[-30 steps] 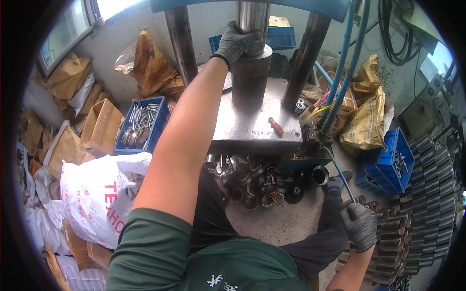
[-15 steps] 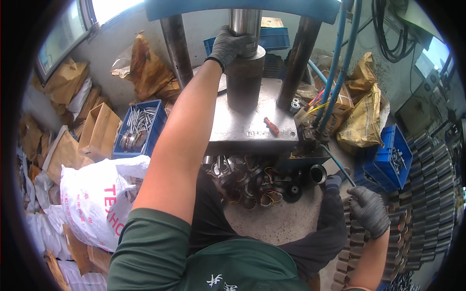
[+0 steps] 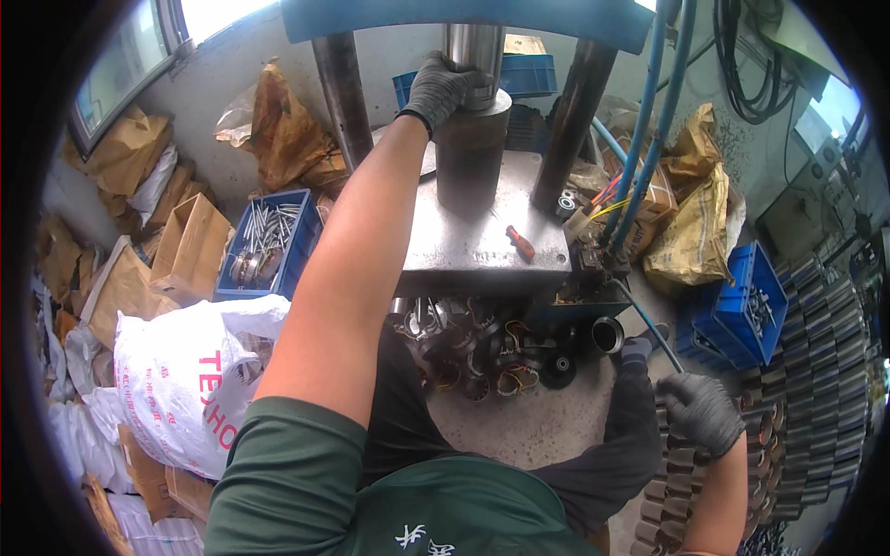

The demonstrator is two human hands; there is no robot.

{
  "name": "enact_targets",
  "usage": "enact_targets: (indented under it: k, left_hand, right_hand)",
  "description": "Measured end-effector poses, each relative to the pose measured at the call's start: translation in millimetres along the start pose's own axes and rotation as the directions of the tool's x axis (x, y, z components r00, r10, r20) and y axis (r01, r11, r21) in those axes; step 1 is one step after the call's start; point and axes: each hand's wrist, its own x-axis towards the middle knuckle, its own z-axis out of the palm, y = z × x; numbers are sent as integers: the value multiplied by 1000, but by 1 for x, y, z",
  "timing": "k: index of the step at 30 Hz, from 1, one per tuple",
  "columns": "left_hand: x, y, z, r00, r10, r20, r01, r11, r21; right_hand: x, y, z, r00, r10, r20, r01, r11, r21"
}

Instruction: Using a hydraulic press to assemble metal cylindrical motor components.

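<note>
My left hand (image 3: pixel 439 91), in a grey glove, reaches up to the hydraulic press. Its fingers curl round the lower end of the shiny steel ram (image 3: pixel 473 46), where that meets a thick dark metal cylinder (image 3: pixel 468 167). The cylinder stands upright on the press's steel bed (image 3: pixel 426 232). Low at the right, my gloved right hand (image 3: pixel 706 413) is closed at the end of a thin lever (image 3: pixel 651 326); the fingers partly hide its tip. A red-handled screwdriver (image 3: pixel 520 243) lies on the bed, right of the cylinder.
Press columns (image 3: pixel 341 102) flank the ram. Motor parts (image 3: pixel 501 357) crowd the floor below the bed. A blue crate (image 3: pixel 264 241) of metal rods and a white sack (image 3: pixel 176 380) stand left. Blue hoses (image 3: pixel 649 130), a blue bin (image 3: pixel 742 306) and stacked metal parts (image 3: pixel 816 371) are right.
My right hand and the lever's end have come slightly down and nearer to me. My left hand keeps its place on the ram. The view has shifted a little.
</note>
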Motion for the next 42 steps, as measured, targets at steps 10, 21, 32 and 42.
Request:
enact_targets:
  k: [10,21,32,42]
  left_hand:
    - [-1,2,-2,1000,-8,18,7,999,40]
    - [-3,1,-3,999,36,35,-34,998,-49]
    - [3,-5,-1,999,24,29,-22,996,-83]
    - [3,-5,-2,999,26,28,-26,1000,17]
  right_hand:
    - [1,2,-3,990,-17,-139,19,1000,14]
    - [2,1,-11,998,-10,-61,9,1000,-19]
    - [3,6,-7,990,-49,135,52,998,-21]
    - [4,6,-11,978,-13,210,24,999,-46]
